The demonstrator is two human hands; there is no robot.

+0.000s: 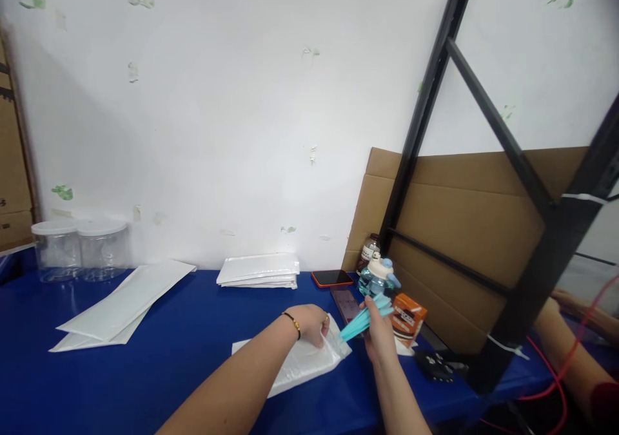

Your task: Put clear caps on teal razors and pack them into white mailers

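Observation:
A white padded mailer (304,365) lies on the blue table in front of me. My left hand (312,322) is closed on the mailer's upper edge by its right-hand end, fingers bent downward. In my right hand (380,337) is a bundle of flat turquoise strips (358,323), gripped near its upper end. The bundle slants down to the left, and its lower tip meets the mailer's right end. Whether that tip is inside the mailer I cannot tell. What the strips belong to is not clear.
Stacked white mailers (258,270) lie at the back; two more mailers (120,303) rest left, near lidded clear jars (102,251). Phones (333,278), a bottle (376,277), an orange box (407,319) and a black frame (536,287) stand right. Another person's arm (561,341) shows beyond.

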